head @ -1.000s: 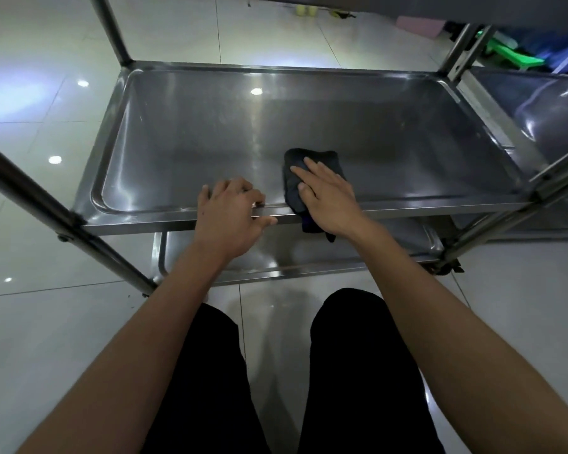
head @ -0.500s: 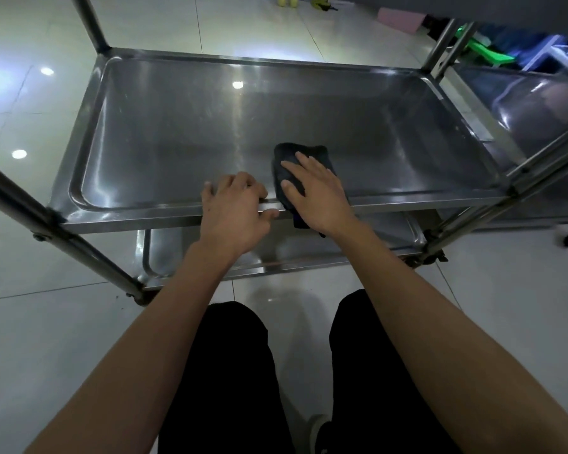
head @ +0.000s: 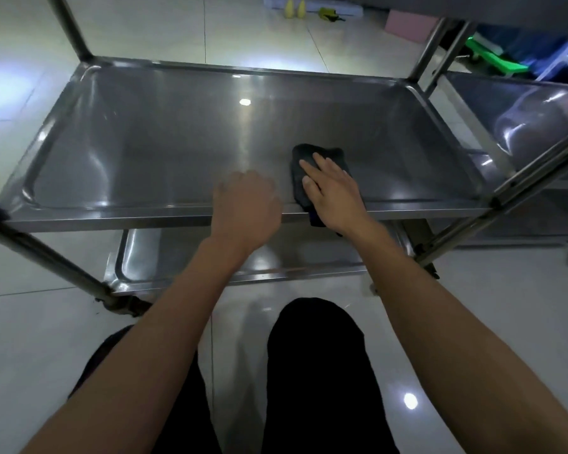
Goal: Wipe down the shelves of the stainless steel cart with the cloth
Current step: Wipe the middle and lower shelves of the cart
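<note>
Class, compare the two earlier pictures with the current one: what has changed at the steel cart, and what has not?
The left hand has curled its fingers from lying flat on the middle shelf's front rim into a loose fist there. The right hand still presses the dark folded cloth, flat, at the shelf's front edge.
</note>
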{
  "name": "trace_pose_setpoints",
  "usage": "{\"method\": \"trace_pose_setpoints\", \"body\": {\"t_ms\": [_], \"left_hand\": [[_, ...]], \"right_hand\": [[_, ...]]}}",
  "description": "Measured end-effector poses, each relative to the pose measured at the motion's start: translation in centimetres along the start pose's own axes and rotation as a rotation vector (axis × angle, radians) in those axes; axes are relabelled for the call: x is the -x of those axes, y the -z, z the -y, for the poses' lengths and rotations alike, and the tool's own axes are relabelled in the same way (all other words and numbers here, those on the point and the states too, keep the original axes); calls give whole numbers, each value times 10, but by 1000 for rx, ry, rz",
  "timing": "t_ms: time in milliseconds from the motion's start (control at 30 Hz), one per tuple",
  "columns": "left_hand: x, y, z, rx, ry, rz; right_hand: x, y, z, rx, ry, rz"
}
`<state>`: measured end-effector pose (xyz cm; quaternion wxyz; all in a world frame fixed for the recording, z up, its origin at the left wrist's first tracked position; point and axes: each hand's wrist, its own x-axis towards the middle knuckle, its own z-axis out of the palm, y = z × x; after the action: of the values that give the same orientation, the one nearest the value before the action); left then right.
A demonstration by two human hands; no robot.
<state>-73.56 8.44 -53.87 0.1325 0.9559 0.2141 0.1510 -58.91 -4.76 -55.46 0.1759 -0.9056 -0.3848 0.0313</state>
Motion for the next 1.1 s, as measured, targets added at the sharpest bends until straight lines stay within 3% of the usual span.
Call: {"method": "trace_pose_setpoints", "body": {"t_ms": [367,667,900,1100], "left_hand": [[-40,-49,-126,-1,-135,118],[-43,-69,-147,-124,-89,93],[-46,-73,-144,-115,-118,66],[-47,-63,-119,34,-200,98]], "right_hand": [[2,49,-136,41,-131,5],[14,92,-245,89,-348,-41],[1,92,-246,122,-364,-39],[-25,79,-199,51,-307,26]]}}
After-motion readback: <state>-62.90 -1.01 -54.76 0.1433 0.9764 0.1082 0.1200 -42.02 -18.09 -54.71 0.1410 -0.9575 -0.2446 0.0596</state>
